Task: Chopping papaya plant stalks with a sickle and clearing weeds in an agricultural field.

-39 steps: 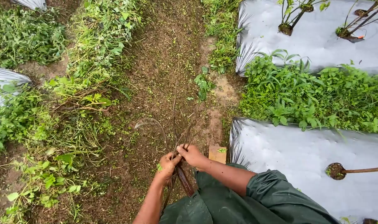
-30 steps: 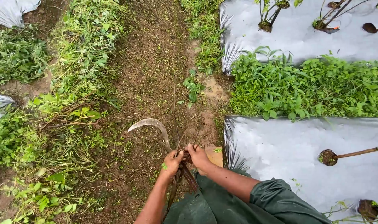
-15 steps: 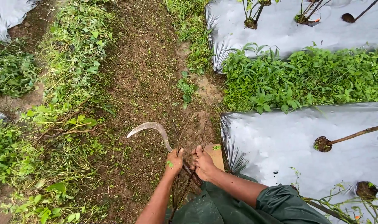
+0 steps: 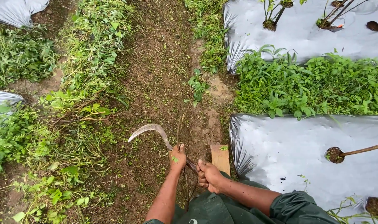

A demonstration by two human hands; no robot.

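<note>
My left hand (image 4: 177, 158) and my right hand (image 4: 208, 175) are held close together low in the view, above a dirt path (image 4: 164, 74). Between them runs the handle of a sickle (image 4: 149, 130), its curved grey blade arcing out to the left of my left hand. Both hands also close around a bundle of thin brown stems (image 4: 185, 188) that hang down between my arms. Which hand carries the sickle handle is hard to tell; my right hand seems wrapped on it. Green sleeves cover my upper arms.
Silver plastic mulch sheets (image 4: 305, 149) with planting holes and thin stakes lie to the right. A band of leafy weeds (image 4: 305, 87) grows between two sheets. A small wooden block (image 4: 220, 157) lies by the path. Cut grass and weeds (image 4: 73, 103) line the left side.
The sickle blade, unseen in the earliest frame, now shows to the left of my hands. My hands stay together on the stems while the view has shifted slightly.
</note>
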